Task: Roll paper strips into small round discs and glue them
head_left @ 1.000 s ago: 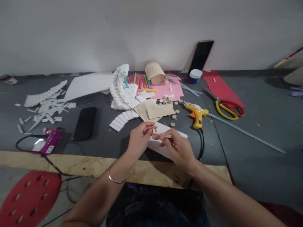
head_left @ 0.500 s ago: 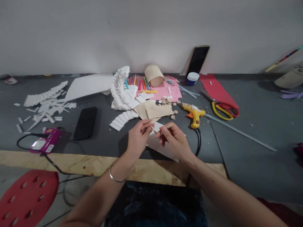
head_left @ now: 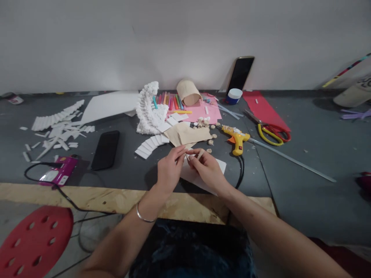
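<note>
head view: short pale wooden stick [head_left: 200, 154] pinched and held firm between thumb and fingers [head_left: 193, 156] of right hand [head_left: 208, 170]. Thin pale sliver [head_left: 186, 156], too small to identify further, gripped in closed fingertips [head_left: 180, 151] of left hand [head_left: 169, 170], just beside the stick. Both hands close together, raised over white card sheet [head_left: 203, 177] lying on the desk [head_left: 304, 154]. Metal bangle [head_left: 143, 218] around left wrist. Directly ahead of the hands, creased tan paper [head_left: 188, 135], with small round wooden discs [head_left: 211, 141] scattered on and beside it. Overlapping white card rectangles [head_left: 149, 146] in a curved row left of the tan paper, against ruffled white paper mound [head_left: 149, 112]. Yellow-and-orange hot glue gun [head_left: 237, 138] to the right of the hands, black cord trailing toward the desk edge. Black phone [head_left: 105, 150] lying flat to the left. Further back, pink paper [head_left: 205, 112] under coloured sticks [head_left: 172, 102]; yellow-and-red-handled scissors [head_left: 271, 133] at the edge of red paper [head_left: 261, 104].
</note>
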`<state>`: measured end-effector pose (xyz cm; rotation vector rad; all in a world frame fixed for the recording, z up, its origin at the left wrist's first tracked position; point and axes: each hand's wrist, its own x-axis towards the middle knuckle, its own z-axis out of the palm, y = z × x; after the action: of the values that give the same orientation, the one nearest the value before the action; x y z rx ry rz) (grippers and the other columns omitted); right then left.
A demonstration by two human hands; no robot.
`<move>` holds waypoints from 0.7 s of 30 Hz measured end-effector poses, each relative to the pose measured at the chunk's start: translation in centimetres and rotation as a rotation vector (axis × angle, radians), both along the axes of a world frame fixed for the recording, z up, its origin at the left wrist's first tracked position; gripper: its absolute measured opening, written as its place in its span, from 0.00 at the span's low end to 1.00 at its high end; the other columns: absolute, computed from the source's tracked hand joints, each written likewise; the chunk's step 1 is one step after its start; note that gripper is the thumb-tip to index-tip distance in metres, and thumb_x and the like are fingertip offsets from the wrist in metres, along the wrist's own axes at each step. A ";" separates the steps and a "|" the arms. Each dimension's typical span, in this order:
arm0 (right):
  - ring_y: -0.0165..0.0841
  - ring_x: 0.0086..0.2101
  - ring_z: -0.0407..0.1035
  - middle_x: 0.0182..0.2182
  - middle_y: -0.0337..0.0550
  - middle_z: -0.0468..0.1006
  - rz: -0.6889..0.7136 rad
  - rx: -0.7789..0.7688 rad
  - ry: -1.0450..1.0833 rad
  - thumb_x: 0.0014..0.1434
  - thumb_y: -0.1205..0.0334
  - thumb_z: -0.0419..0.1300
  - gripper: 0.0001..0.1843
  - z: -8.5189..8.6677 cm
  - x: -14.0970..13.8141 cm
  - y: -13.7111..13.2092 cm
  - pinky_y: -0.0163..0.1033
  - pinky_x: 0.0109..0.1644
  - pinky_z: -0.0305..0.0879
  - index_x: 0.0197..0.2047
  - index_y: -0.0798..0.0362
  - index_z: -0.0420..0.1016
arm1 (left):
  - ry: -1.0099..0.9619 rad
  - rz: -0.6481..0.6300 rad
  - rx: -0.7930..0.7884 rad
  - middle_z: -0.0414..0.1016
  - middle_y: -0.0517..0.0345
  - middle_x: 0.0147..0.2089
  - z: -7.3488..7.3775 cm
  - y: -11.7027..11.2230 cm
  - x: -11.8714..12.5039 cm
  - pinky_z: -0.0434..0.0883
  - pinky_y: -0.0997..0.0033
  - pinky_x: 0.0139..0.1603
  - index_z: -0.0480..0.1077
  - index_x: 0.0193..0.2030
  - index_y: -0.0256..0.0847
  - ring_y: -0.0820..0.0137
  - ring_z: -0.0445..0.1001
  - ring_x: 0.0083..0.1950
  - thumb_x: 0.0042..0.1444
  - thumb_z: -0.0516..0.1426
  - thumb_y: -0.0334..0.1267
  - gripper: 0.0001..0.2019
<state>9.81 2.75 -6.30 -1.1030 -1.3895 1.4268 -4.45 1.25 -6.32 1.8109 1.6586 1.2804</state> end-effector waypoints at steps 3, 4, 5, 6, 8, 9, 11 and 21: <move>0.26 0.22 0.61 0.23 0.32 0.68 -0.014 -0.048 0.056 0.60 0.52 0.57 0.14 -0.2 -0.2 0.1 0.33 0.27 0.57 0.43 0.53 0.72 | 0.140 0.009 0.126 0.81 0.57 0.47 -0.2 0.1 0.0 0.75 0.74 0.48 0.70 0.51 0.43 0.71 0.80 0.47 0.62 0.55 0.35 0.10; 0.26 0.22 0.60 0.23 0.32 0.68 -0.013 -0.057 0.075 0.60 0.52 0.57 0.14 -0.2 -0.2 0.1 0.33 0.26 0.57 0.43 0.53 0.72 | 0.177 0.013 0.161 0.81 0.57 0.46 -0.2 0.2 -0.1 0.75 0.75 0.48 0.70 0.50 0.43 0.71 0.80 0.47 0.63 0.55 0.35 0.10; 0.25 0.22 0.60 0.23 0.32 0.68 -0.010 -0.062 0.092 0.60 0.52 0.57 0.14 -0.3 -0.2 0.0 0.33 0.26 0.56 0.42 0.53 0.72 | 0.205 0.017 0.187 0.82 0.56 0.46 -0.2 0.2 -0.1 0.75 0.75 0.48 0.71 0.50 0.42 0.71 0.80 0.46 0.63 0.55 0.35 0.10; 0.25 0.21 0.60 0.23 0.32 0.68 -0.007 -0.063 0.109 0.60 0.52 0.57 0.13 -0.3 -0.3 0.0 0.33 0.26 0.56 0.42 0.53 0.72 | 0.219 0.020 0.200 0.82 0.56 0.46 -0.2 0.3 -0.1 0.75 0.75 0.48 0.71 0.50 0.42 0.71 0.81 0.46 0.63 0.55 0.35 0.10; 0.25 0.21 0.59 0.23 0.32 0.67 -0.001 -0.062 0.137 0.60 0.52 0.57 0.12 -0.4 -0.3 -0.1 0.33 0.25 0.56 0.41 0.52 0.72 | 0.206 0.024 0.190 0.82 0.56 0.46 -0.3 0.3 -0.2 0.75 0.75 0.48 0.71 0.50 0.42 0.71 0.81 0.46 0.63 0.55 0.36 0.10; 0.25 0.21 0.59 0.22 0.32 0.67 0.001 -0.063 0.148 0.61 0.52 0.57 0.12 -0.4 -0.3 -0.1 0.33 0.25 0.55 0.40 0.52 0.72 | 0.185 0.026 0.175 0.82 0.56 0.46 -0.3 0.3 -0.2 0.76 0.74 0.48 0.71 0.50 0.42 0.71 0.81 0.46 0.63 0.55 0.36 0.10; 0.25 0.21 0.59 0.22 0.32 0.67 0.005 -0.067 0.164 0.61 0.52 0.57 0.12 -0.3 -0.3 -0.1 0.33 0.24 0.55 0.40 0.52 0.72 | 0.136 0.032 0.139 0.82 0.56 0.45 -0.3 0.4 -0.2 0.76 0.74 0.47 0.71 0.48 0.42 0.71 0.81 0.45 0.62 0.56 0.36 0.09; 0.26 0.26 0.67 0.28 0.35 0.74 0.062 -0.181 0.292 0.56 0.51 0.63 0.19 0.1 0.2 -0.2 0.35 0.32 0.67 0.47 0.52 0.72 | 0.001 0.055 0.015 0.81 0.54 0.42 0.3 0.8 -0.6 0.76 0.71 0.44 0.75 0.44 0.40 0.70 0.80 0.42 0.59 0.58 0.35 0.08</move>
<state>10.01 2.59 -6.17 -0.9227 -1.1128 1.7098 -5.04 2.06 -5.98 1.7866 1.7149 1.3180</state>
